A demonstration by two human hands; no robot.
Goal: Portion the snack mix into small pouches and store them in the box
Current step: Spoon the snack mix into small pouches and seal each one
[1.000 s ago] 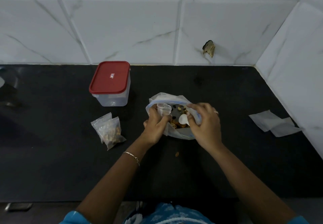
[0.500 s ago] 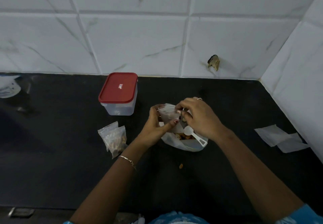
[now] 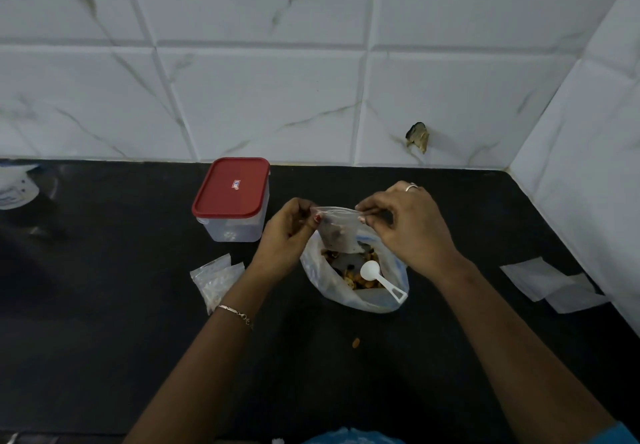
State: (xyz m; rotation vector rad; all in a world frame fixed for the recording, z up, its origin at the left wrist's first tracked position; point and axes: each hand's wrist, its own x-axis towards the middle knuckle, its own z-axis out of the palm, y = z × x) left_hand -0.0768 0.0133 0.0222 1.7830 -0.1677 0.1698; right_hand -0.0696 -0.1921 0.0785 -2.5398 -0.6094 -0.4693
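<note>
A small clear pouch point(image 3: 337, 232) with some snack mix in it hangs above the big open bag of snack mix point(image 3: 356, 277). My left hand point(image 3: 287, 235) pinches the pouch's top left corner and my right hand point(image 3: 405, 225) pinches its top right corner, stretching the top edge flat. A white plastic scoop point(image 3: 379, 279) lies inside the big bag. The clear box with the red lid point(image 3: 232, 197) stands closed to the left, near the wall. Two filled pouches point(image 3: 216, 279) lie on the black counter in front of the box.
One spilled piece of snack point(image 3: 355, 342) lies on the counter in front of the bag. Empty pouches point(image 3: 550, 284) lie at the right by the side wall. A white object point(image 3: 15, 183) sits at the far left edge. Tiled walls close the back and right.
My right hand has let go of the scoop, which now lies in the big bag. Both hands lifted the small pouch and now hold its top edge by the corners.
</note>
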